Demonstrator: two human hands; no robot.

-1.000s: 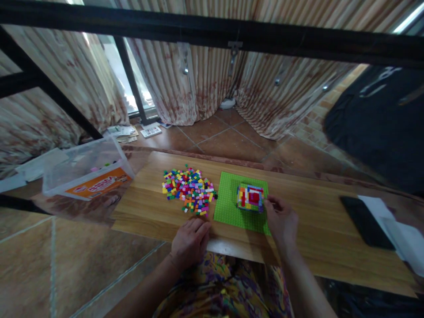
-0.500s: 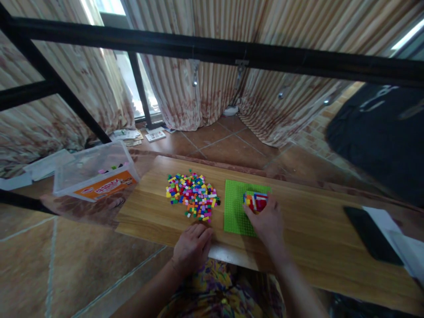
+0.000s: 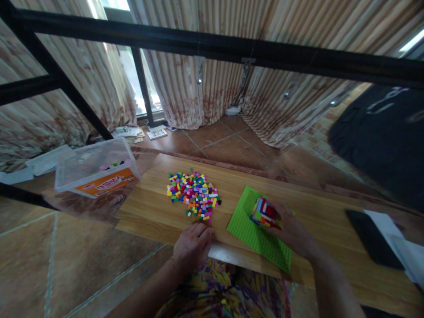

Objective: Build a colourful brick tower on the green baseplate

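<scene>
A small block-shaped build of toy bricks (image 3: 263, 211), mostly red, white, blue and yellow, stands on a green baseplate (image 3: 243, 216). My right hand (image 3: 291, 227) is closed around the build's right side, thumb at the near side and fingers at the far side. The baseplate lies turned at an angle on the wooden table, its near corner close to the front edge. My left hand (image 3: 194, 245) rests on the table's front edge with its fingers curled together and nothing visible in them. Just beyond it lies a pile of loose coloured bricks (image 3: 194, 194).
The wooden table (image 3: 149, 212) is long and narrow. On the floor to the left is a clear plastic box (image 3: 96, 165) with an orange label and some bricks inside. A dark flat object (image 3: 374, 238) and white papers (image 3: 387, 225) lie at the right. A black metal bar (image 3: 212, 46) crosses ahead.
My right hand has moved right and nearer, and the build and baseplate have turned clockwise with it. My left hand and the brick pile have stayed put.
</scene>
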